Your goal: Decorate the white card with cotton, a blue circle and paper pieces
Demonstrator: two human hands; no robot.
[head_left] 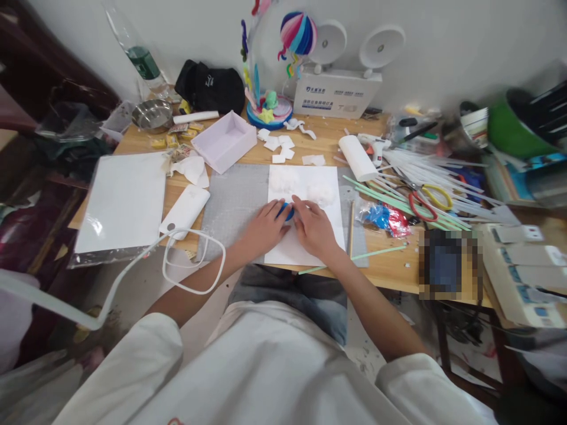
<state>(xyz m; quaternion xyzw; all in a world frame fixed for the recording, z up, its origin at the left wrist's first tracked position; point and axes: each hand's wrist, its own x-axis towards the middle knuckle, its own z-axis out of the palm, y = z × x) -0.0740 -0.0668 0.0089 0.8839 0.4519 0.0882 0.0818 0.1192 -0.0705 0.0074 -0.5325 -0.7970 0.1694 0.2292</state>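
Observation:
A small blue rounded piece point(289, 211), perhaps soft clay, lies between my two hands over a white sheet of paper point(286, 257). My left hand point(268, 226) is curled over its left side, with the fingers covering part of it. From the right, my right hand point(315, 229) bends its fingers against the piece's edge. Two fluffy white tufts point(319, 192) lie on the upper part of the sheet. Beneath the paper is a grey cutting mat point(237, 192). The undersides of both hands are hidden.
A lilac box point(225, 141), paper scraps point(277, 141) and a balloon craft point(299, 32) stand behind. On the right lie scissors point(420, 203), white sticks point(425, 168) and blue and red packets point(385, 218). A white power bank-like block point(185, 211) and looping cable point(195, 289) are left.

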